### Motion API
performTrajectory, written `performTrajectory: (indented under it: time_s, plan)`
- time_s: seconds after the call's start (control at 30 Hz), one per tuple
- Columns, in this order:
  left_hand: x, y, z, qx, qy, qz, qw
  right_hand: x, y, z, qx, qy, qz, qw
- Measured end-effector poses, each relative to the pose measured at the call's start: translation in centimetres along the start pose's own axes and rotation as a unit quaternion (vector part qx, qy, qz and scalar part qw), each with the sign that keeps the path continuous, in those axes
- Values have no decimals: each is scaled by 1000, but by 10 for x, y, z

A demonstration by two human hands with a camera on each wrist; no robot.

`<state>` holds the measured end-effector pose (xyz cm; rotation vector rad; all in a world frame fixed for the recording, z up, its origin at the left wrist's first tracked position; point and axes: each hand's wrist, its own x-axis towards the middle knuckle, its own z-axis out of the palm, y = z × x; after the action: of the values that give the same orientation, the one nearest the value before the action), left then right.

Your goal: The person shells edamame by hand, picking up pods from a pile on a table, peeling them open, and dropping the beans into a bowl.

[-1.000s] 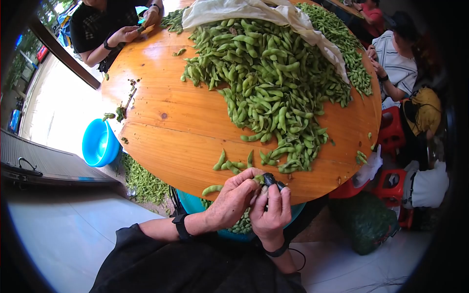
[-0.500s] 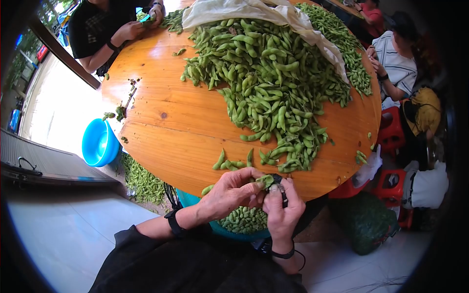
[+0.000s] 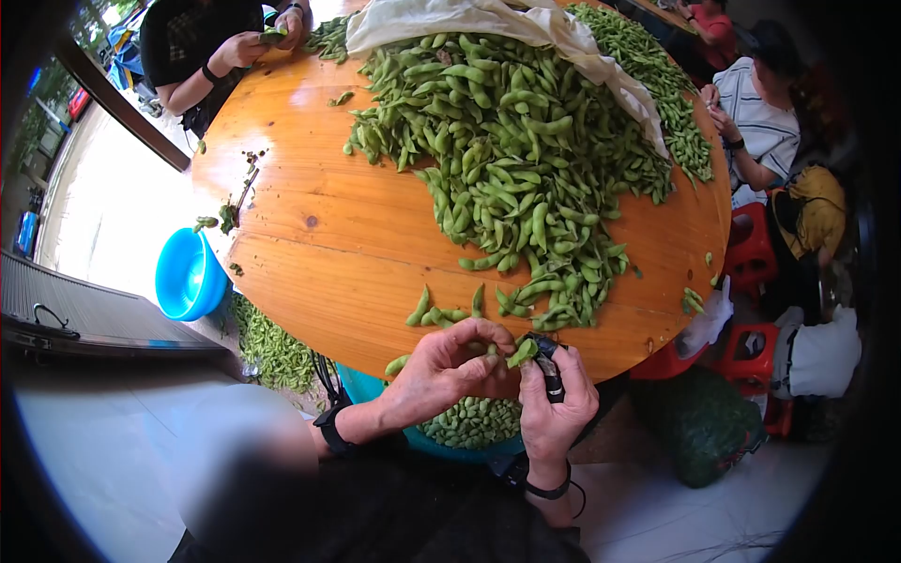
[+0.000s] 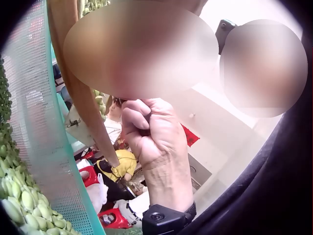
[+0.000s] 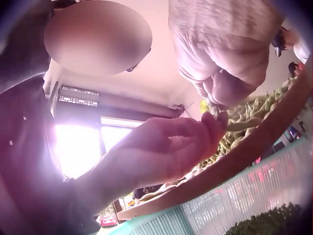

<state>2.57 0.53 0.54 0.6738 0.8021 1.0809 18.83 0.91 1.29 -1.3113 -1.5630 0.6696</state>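
Observation:
In the head view both hands work over the near table edge. My left hand (image 3: 446,369) pinches a small light-green soybean pod (image 3: 492,350) between thumb and forefinger. Just to its right, my right hand (image 3: 558,405) holds a flattened, split green pod (image 3: 524,353) at its fingertips. A black piece with a pale band (image 3: 555,385) lies along the right forefinger, between thumb and fingers; I cannot tell whether it is a tool or a wrapping. Below the hands, shelled green beans (image 3: 474,424) fill a teal basin (image 3: 481,454). Blur hides much of the left wrist view.
A large heap of soybean pods (image 3: 526,159) covers much of the round wooden table (image 3: 347,253), partly under a pale cloth (image 3: 450,21). A blue basin (image 3: 190,277) stands beyond the left edge. Other people sit around the table; red stools (image 3: 751,361) stand at right.
My hands have drawn apart, the right one moving rightward with the split pod. More of the shelled beans below shows. The person across has lifted their hands slightly.

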Motion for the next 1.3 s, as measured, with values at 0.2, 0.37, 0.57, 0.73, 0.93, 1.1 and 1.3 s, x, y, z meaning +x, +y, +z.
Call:
performTrajectory:
  time_s: [0.2,0.37,0.57,0.73,0.93,1.1,1.3]
  plan:
    - [-6,0,-1,142,-2,18,990,1,-5,4,-40,31,-68,996]
    - [-8,10,6,285,-31,61,956,5,-10,0,27,-41,-66,997]
    - [-9,11,3,329,-19,100,939,5,-10,-4,433,-124,315,836]
    - [-7,10,0,336,-21,95,937,7,-1,0,503,-102,384,767]
    - [-9,12,-2,369,-37,91,924,1,-8,-3,407,-121,323,846]
    - [-10,8,-2,151,-37,-14,988,0,-11,2,21,-40,-106,993]
    - [-15,15,-2,4,-133,-128,983,-2,-11,-11,380,-47,233,894]
